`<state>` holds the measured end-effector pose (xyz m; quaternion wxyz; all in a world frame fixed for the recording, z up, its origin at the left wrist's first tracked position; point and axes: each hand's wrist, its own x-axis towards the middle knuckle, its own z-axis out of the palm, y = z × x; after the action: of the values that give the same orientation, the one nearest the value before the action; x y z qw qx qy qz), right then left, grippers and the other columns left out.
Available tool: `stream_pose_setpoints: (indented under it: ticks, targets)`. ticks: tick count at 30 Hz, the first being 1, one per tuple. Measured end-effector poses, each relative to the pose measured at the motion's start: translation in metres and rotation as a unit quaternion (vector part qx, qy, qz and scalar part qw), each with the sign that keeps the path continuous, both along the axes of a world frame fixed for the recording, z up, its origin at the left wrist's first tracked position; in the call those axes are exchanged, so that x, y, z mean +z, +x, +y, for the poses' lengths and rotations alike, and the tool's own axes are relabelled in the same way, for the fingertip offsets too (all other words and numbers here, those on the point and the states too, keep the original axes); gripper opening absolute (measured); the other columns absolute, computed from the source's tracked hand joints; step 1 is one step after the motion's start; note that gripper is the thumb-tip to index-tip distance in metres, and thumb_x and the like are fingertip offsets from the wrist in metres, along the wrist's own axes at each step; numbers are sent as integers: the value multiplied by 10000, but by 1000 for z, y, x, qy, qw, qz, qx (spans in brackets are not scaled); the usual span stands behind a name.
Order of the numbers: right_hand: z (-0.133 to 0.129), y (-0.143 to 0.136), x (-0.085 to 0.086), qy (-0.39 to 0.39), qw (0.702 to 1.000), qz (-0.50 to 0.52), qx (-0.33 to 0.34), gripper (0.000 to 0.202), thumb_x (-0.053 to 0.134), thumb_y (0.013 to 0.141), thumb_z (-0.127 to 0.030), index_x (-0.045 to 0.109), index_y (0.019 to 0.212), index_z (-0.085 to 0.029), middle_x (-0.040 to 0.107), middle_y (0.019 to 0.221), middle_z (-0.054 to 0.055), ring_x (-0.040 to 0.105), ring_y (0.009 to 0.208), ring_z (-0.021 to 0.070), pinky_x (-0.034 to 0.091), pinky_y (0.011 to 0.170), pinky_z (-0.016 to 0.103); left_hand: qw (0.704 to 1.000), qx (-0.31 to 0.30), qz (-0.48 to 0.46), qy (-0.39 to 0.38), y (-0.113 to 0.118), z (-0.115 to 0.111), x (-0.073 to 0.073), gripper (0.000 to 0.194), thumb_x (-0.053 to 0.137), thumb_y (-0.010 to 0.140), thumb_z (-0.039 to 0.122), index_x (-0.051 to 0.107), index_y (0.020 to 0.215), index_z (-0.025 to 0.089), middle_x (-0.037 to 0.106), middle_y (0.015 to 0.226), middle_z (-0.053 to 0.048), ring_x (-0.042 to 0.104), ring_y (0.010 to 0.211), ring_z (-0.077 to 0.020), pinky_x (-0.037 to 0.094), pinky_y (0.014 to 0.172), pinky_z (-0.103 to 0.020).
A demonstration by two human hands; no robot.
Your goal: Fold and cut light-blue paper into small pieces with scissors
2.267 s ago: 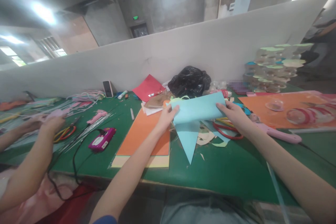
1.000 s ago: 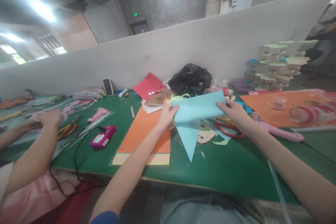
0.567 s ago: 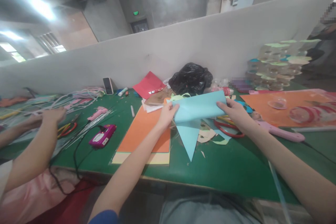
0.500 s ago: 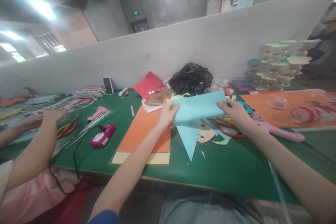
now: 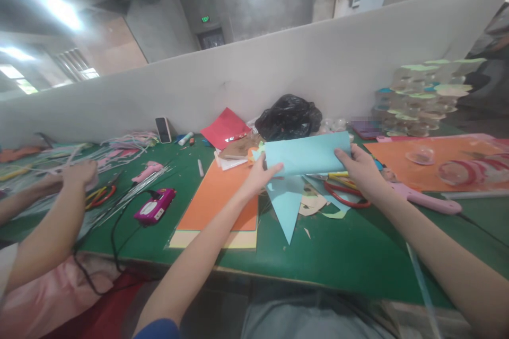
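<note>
- From my remote seat I have the blue sheet [image 5: 306, 152] just right of the orange stack [image 5: 214, 190], apparently lifted off the green table [image 5: 326, 265].
- I judge it light, bendable and easily creased, more likely to buckle than slip; pinching its two short ends seems the surest hold.
- I see the left hand [image 5: 263, 174] gripping the end nearer the stack, thumb over the face, and the right hand [image 5: 360, 167] pinching the far end.
- Below it, right of the stack, a matte blue triangle [image 5: 286, 209] points towards me; I cannot tell whether it is joined to the sheet.
- Further right of the stack I find thin, curled paper scraps [image 5: 312, 205] and a smooth red handle loop [image 5: 345, 202].
- Well right of the stack lie a hard pink glue gun [image 5: 433, 202] and a clear, red-banded bottle [image 5: 473, 172].
- Behind the stack, to its right, sits a crumpled, glossy black bag [image 5: 288, 119].
</note>
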<state>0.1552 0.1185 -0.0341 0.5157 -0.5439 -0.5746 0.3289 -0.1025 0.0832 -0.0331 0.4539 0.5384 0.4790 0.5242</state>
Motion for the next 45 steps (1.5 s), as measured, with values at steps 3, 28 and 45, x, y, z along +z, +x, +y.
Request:
stream_pose_setpoints:
  ticks: [3,28,45]
  targets:
    - [0,1,0,-3,1000,14,0,228,596,825,-469,607,868,-245,658,818,28,594,756,223,470,695,344,1000,-26,7,-2,1,-1,-1,536,776,759,338,545,1211,164,662,1192,-130,659,998,-239,614,824,-433]
    - [-2,11,10,8,997,71,6,219,634,817,-436,630,876,-225,611,690,7,551,683,195,473,708,334,989,-54,138,7,-4,-3,4,239,718,756,310,522,694,186,627,620,1,612,606,-133,457,633,-265]
    - [10,8,16,28,950,306,48,531,566,767,-738,532,950,-240,595,875,45,581,766,179,529,726,323,1000,-17,11,8,2,-3,7,251,745,745,344,585,807,162,662,751,-19,552,633,-96,449,681,-263]
